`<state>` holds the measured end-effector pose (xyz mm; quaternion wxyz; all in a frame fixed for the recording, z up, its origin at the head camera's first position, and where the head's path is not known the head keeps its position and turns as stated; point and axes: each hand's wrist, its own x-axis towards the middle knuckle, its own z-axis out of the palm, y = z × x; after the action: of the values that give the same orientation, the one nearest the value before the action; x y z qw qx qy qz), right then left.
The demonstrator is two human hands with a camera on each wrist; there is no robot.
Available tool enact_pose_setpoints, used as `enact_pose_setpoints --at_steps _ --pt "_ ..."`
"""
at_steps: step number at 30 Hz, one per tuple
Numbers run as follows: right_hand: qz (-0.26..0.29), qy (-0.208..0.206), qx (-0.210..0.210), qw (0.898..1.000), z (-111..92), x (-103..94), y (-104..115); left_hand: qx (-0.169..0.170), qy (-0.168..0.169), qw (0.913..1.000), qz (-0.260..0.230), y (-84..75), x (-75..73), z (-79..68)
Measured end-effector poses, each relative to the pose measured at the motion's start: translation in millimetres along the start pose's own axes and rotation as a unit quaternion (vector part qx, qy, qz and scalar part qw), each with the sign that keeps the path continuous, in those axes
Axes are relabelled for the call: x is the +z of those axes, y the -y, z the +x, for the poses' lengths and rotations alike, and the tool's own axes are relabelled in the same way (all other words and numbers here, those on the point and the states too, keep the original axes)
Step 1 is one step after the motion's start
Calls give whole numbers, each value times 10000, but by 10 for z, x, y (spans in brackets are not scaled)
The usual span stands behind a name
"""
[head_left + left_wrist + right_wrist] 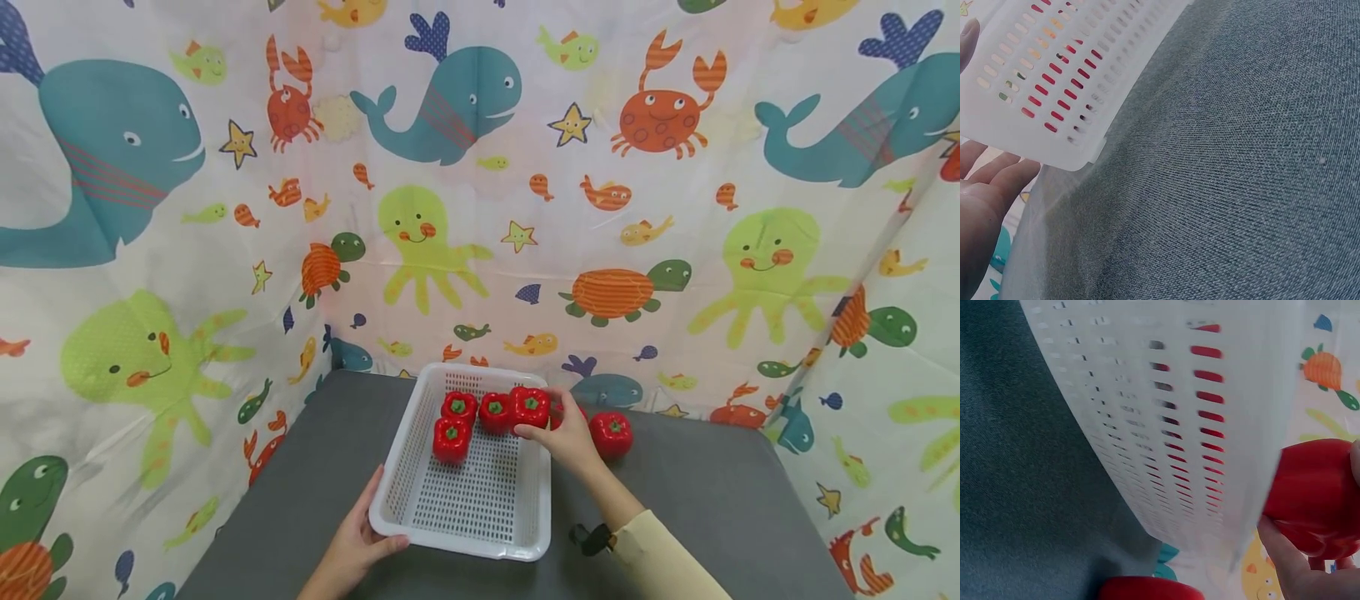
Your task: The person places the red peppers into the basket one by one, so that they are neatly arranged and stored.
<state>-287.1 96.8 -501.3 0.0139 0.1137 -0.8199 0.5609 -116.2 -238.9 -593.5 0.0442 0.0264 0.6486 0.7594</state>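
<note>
A white perforated plastic basket [480, 546] sits on the dark grey table. My left hand [358, 533] grips its near left corner, thumb along the front rim and fingers at the left side. Over the basket's right rim, my right hand [566, 437] holds a red bell pepper [531, 407] between thumb and fingers; the right wrist view shows this pepper [1316, 494] just above the rim. Inside the basket, towards the back, are three more red bell peppers: one at the back left [459, 406], one in front of it [452, 442], and one beside the held pepper [494, 413].
To the right of the basket, a red bell pepper [611, 435] stands on the table [697, 500]. Another red pepper [558, 414] is mostly hidden behind my right hand. A curtain [480, 250] printed with sea animals walls in the back and both sides.
</note>
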Motion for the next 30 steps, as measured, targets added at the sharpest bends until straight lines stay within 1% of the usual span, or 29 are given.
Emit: enact_pose_setpoints --at_steps 4,8,14,17,22,25,27,30 --pt "-28 152 22 9999 17 95 -26 36 13 10000 -35 0 3 -13" --pt "-133 269 130 9995 26 189 -47 44 0 10000 -70 4 7 -6" --pt "-161 456 205 9986 36 292 -67 45 -35 9999 -107 8 17 1" --pt "-255 401 287 9985 39 333 -60 57 -48 10000 -61 7 23 2" --pt "-634 315 447 9965 72 412 -39 114 -31 9999 31 0 29 0" --pt "-914 359 403 9944 101 466 -35 89 -75 9999 55 -1 24 -4" --pt "-953 357 421 9939 116 499 -33 27 -102 9999 51 -3 22 -8" --pt "-867 313 514 9944 127 545 -30 -57 -90 9999 -2 -8 25 -8"
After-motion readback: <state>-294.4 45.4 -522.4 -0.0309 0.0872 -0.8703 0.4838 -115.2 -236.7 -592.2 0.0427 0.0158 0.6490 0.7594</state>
